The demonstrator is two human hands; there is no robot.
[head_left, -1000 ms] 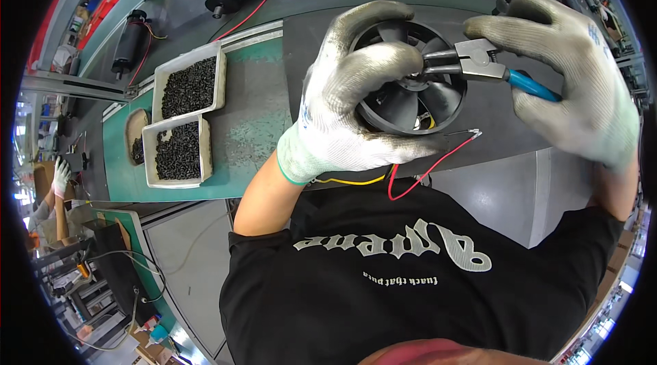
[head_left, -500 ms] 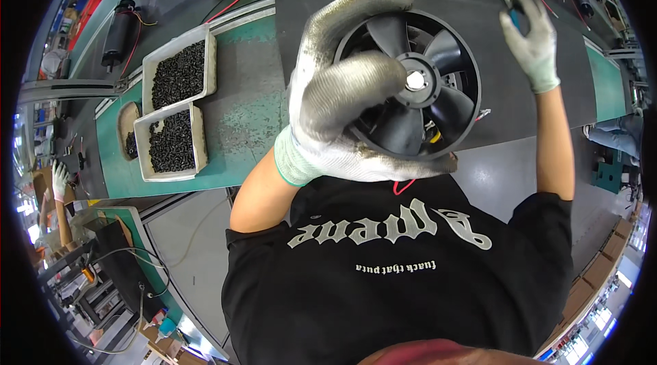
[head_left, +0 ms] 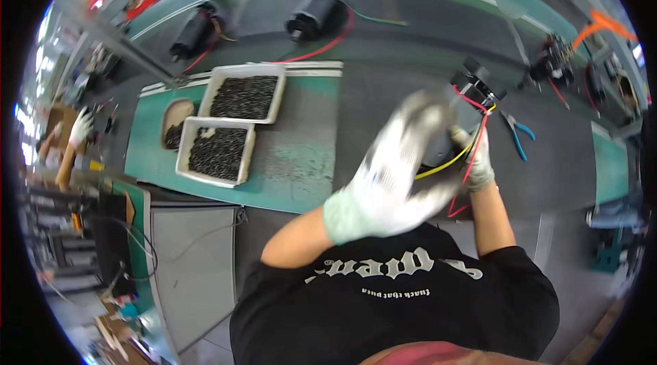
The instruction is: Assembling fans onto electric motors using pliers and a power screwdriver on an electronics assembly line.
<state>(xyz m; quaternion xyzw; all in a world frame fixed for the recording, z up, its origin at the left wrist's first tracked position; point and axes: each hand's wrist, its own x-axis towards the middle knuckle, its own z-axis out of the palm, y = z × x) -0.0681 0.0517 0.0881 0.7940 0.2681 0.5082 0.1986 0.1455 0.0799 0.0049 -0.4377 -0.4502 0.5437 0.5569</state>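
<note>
Head view: a dark grey belt [head_left: 404, 36] runs across the far side, edged by a green mat [head_left: 294, 159] on the near left. On the mat sit two white trays of small dark screws [head_left: 243, 98], [head_left: 217, 151], with a third, round dish [head_left: 174, 125] just left of them. Far on the belt lie two black motors with red leads [head_left: 315, 9], [head_left: 193, 31].

My left hand [head_left: 390, 173], in a pale glove, is blurred; it lies over the near side of a black motor unit [head_left: 472, 87]; I cannot tell how its fingers are set. My right hand [head_left: 475, 159] is pressed closed around the yellow and red wires [head_left: 465, 149] just below the unit.

Blue-handled pliers [head_left: 517, 133] lie on the belt just right of that hand, apart from it. Far left, another person's gloved hand [head_left: 79, 125] works at the next station.
</note>
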